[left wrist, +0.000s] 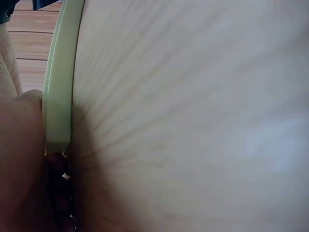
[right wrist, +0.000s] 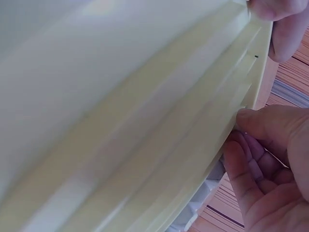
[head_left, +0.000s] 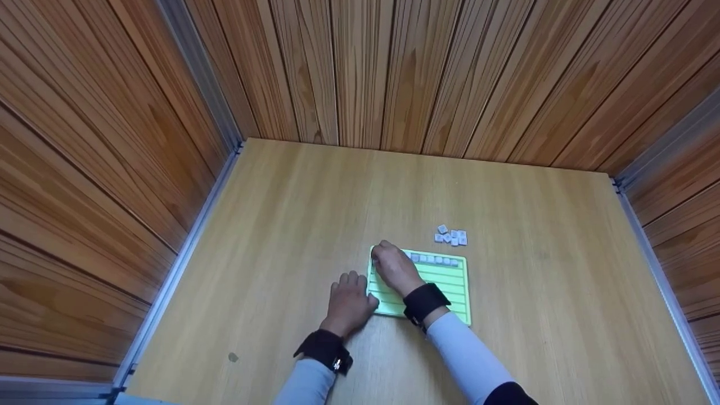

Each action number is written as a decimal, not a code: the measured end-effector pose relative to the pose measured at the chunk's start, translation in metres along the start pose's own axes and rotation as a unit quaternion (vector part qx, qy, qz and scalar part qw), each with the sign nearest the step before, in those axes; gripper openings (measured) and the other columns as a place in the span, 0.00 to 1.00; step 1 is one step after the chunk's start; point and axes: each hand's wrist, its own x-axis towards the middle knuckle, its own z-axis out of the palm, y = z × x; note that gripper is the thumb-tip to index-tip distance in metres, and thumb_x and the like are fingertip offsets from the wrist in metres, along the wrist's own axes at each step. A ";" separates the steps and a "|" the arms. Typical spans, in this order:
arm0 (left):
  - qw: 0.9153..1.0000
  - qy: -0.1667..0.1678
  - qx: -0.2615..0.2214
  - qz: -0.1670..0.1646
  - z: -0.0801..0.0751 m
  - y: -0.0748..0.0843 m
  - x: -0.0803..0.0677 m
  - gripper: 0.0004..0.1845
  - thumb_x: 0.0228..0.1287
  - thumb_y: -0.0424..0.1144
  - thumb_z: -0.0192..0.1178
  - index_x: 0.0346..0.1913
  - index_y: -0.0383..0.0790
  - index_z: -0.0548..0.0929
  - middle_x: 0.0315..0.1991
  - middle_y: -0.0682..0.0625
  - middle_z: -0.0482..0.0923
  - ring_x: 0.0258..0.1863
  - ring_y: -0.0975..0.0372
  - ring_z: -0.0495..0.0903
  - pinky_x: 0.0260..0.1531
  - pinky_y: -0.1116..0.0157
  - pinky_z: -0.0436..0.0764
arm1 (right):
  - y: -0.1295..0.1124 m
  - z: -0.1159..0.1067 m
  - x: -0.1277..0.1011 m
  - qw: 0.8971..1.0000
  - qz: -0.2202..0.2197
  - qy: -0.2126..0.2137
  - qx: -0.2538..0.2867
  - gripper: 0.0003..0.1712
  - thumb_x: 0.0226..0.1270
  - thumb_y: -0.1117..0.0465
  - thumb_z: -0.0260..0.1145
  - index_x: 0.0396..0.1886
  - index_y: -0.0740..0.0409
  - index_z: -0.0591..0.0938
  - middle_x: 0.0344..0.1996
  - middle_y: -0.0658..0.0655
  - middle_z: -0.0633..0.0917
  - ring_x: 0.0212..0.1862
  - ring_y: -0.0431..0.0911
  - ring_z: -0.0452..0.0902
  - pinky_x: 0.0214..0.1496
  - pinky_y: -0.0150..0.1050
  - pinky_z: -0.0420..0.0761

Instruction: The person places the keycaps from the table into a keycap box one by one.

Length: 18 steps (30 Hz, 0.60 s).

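The green ridged board (head_left: 436, 281) lies flat on the wooden table (head_left: 292, 225), near the person's edge; all positions below are given relative to it.

- The left hand (head_left: 350, 301) is laid against the board's left edge, fingers together and flat on the table, thumb touching the rim. Judged from this contact, the board is being braced against sliding.
- The right hand (head_left: 394, 267) rests over the board's far-left corner, fingers curled down at the start of the top groove. Whether a tile is pinched there cannot be told.
- A row of small white tiles (head_left: 433, 259) is seated in the top groove, right of the right hand.
- A loose cluster of tiles (head_left: 451, 236) lies on the table just beyond the board's far edge.

Materials: the board is smooth moulded plastic with parallel raised ridges; the tiles are small, square and glossy; the table shows pale wood grain
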 end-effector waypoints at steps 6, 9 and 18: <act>1.000 0.008 0.003 0.003 -0.002 0.001 -0.001 0.13 0.59 0.47 0.56 0.36 0.40 0.73 0.35 0.48 0.65 0.37 0.54 0.66 0.33 0.59 0.63 | 0.001 -0.002 0.000 1.000 0.005 -0.008 -0.006 0.06 0.59 0.73 0.68 0.30 0.59 0.82 0.30 0.55 0.78 0.33 0.49 0.78 0.34 0.42 0.78; 1.000 0.008 0.002 0.003 -0.003 0.001 -0.002 0.13 0.59 0.47 0.56 0.36 0.40 0.73 0.36 0.48 0.65 0.38 0.54 0.66 0.33 0.59 0.63 | 0.001 -0.003 -0.002 1.000 0.000 0.003 -0.006 0.06 0.58 0.74 0.67 0.30 0.60 0.83 0.29 0.55 0.78 0.32 0.49 0.78 0.33 0.42 0.78; 1.000 0.016 -0.007 0.006 0.001 -0.001 -0.002 0.13 0.58 0.47 0.54 0.35 0.39 0.72 0.34 0.48 0.63 0.37 0.54 0.65 0.33 0.58 0.63 | 0.005 -0.010 -0.005 0.999 -0.018 0.034 -0.004 0.06 0.56 0.74 0.69 0.32 0.62 0.84 0.30 0.57 0.81 0.32 0.51 0.81 0.34 0.44 0.81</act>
